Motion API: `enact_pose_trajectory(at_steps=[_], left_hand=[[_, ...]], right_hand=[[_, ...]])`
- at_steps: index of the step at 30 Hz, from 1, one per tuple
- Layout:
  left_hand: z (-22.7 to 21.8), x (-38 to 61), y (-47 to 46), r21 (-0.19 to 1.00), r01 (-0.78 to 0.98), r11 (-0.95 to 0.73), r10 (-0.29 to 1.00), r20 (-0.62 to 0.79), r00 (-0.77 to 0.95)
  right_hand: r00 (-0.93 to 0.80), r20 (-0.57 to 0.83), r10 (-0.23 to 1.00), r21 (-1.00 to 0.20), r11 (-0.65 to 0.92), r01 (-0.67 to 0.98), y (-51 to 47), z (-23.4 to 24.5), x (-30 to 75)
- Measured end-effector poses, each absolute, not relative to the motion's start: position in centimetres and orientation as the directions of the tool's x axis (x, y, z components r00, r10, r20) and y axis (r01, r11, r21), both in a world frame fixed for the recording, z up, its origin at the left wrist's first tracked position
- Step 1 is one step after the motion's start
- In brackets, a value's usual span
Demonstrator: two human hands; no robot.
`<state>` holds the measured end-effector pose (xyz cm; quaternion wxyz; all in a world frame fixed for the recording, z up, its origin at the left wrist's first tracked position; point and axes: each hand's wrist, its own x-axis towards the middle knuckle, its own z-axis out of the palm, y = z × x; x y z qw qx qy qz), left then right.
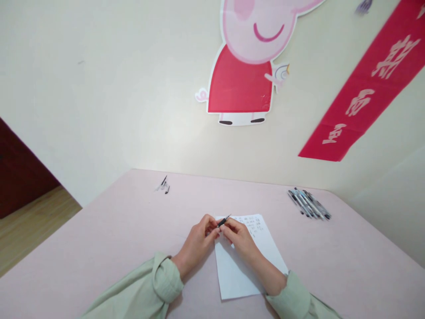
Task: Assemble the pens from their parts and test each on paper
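Observation:
My left hand [201,235] and my right hand [239,235] meet over the top left of a white sheet of paper [242,274]. Between their fingertips is a pen [223,221] with a black grip, its thin pointed tip slanting up to the right. Fingers of both hands close on it, and they hide its rear part. Rows of small dark handwriting cover the upper part of the paper. My right forearm lies across the sheet's right side.
Several small pen parts [164,185], black and clear, lie at the table's back left. A bundle of several pens [309,204] rests at the back right. Behind the pink table [133,230] rises a wall with a cartoon pig cutout [241,84] and a red banner [358,95].

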<state>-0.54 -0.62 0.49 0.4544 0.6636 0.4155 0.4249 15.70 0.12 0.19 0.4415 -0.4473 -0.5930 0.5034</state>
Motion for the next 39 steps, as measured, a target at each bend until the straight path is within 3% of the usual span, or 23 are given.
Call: enact_pose_trajectory(at_steps=[3,5,7,9,13,17,24,39], left_hand=[[0.8,-1.6,0.3,0.868,0.358,-0.343,0.929,0.258,0.265],[0.8,-3.1,1.7,0.733,0.571,-0.369,0.925,0.35,0.149],[0.5,-5.3,3.7,0.577,0.75,-0.324,0.898,0.437,0.052],[0.2,-7.7,5.7,0.442,0.884,-0.15,0.871,0.482,-0.093],[0.1,-11.6,8.9,0.265,0.957,0.121,0.846,0.476,-0.239],[0.4,-12.8,10.5,0.128,0.975,0.18,0.869,0.444,-0.219],[0.3,-12.9,11.8,0.079,0.988,0.13,0.889,0.432,-0.152],[-0.6,-13.1,13.6,0.116,0.989,-0.093,0.925,0.378,0.043]], right_hand=[[-0.164,0.062,0.985,-0.998,0.066,0.019,0.1,0.3,15.7],[-0.14,0.046,0.989,-0.999,0.046,-0.002,0.1,0.4,15.7],[-0.142,0.028,0.99,-1.0,0.028,-0.004,0.1,0.5,15.7],[-0.155,0.024,0.988,-1.0,0.025,0.004,0.1,0.5,15.7],[-0.174,0.026,0.984,-0.999,0.032,0.031,0.1,0.7,15.7],[-0.184,0.018,0.983,-0.999,0.026,0.042,0.1,0.7,15.6],[-0.187,0.013,0.982,-0.999,0.02,0.037,0.1,0.6,15.6],[-0.203,0.022,0.979,-0.998,0.034,0.057,0.2,0.5,15.6]])
